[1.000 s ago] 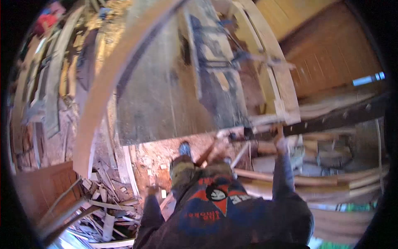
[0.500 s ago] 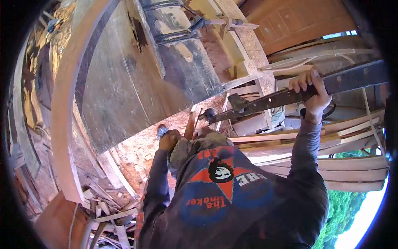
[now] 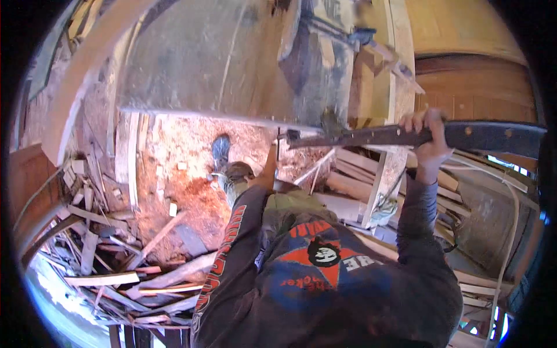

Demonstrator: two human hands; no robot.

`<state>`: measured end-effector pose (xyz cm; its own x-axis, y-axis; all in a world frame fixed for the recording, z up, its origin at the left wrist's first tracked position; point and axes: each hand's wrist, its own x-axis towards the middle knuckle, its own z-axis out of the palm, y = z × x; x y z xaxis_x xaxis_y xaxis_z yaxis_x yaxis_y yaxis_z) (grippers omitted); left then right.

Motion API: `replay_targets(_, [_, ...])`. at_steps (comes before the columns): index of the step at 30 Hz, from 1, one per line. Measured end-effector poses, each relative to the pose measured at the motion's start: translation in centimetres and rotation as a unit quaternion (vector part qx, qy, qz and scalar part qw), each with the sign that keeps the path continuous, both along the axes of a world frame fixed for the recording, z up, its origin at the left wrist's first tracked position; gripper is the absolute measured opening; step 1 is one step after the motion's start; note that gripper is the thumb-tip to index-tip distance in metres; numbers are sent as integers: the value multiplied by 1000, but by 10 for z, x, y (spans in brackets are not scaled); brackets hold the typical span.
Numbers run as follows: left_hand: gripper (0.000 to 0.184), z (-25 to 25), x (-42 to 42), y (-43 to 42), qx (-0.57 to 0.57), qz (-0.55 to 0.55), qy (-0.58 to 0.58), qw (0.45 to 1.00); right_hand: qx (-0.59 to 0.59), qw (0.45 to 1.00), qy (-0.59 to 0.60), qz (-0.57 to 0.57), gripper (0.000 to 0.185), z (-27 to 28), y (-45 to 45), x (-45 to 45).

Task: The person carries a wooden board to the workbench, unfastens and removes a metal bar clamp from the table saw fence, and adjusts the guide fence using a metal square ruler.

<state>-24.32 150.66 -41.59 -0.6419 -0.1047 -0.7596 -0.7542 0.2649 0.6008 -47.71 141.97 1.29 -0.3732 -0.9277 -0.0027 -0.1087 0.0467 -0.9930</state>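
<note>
Reddish sawdust (image 3: 188,139) covers the floor ahead and to the left of the left hand, and a heap of wood offcuts (image 3: 110,243) lies farther out on that same side. Beyond both hands stands a worktop (image 3: 185,69), its near edge running crosswise just past the left hand. Out to the left of it a curved strip of wood (image 3: 72,87) slants through the view, blurred.

One long dark bar (image 3: 377,137) with round holes lies ahead of the body, its long axis running from side to side, almost level from the left hand's side to well past the right hand. Its left end comes close to the worktop's near edge; whether the two touch, I cannot tell.

Nearer to the bar's middle is the right hand (image 3: 432,139). It grips the bar from the near side, its fingers curled over the far edge.

Close to the bar's left end is the left hand (image 3: 268,174), low and near the knees, just beside a thin dark rod (image 3: 278,148). Its fingers do not show clearly, so I cannot tell whether they are spread or pinching that rod. Both hands are well apart, with most of the bar's left half between them.
</note>
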Motion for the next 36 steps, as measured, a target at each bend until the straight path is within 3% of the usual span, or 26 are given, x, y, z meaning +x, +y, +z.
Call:
replay_targets(8, [60,9,-24,66,21,69,18,997,-108,991,77,20,19,-19,-15,6])
replay_targets(12, [60,19,-43,76,21,82,25,996,-148,988,34,33,18,-24,-17,3])
replay_targets(13, [60,21,-50,78,24,84,29,996,-167,983,71,24,18,-28,-19,3])
replay_targets(16, [60,23,-71,86,27,80,31,996,-178,980,25,85,22,-40,-23,-34])
replay_targets(18, [60,24,-81,89,28,84,32,996,-210,975,67,33,23,-40,-31,-25])
replay_targets(19, [60,26,-84,91,30,88,32,995,-73,990,-117,-18,22,-28,-34,-20])
replay_targets(26, [61,29,-101,113,39,156,32,986,-146,984,-103,-8,24,-35,-37,-33])
replay_targets(32, [61,39,-118,132,52,202,38,977,-120,975,-152,112,25,-36,-48,-62])
replay_targets(36, [61,41,-130,133,58,216,45,974,-122,976,-143,105,23,-30,-41,-47])
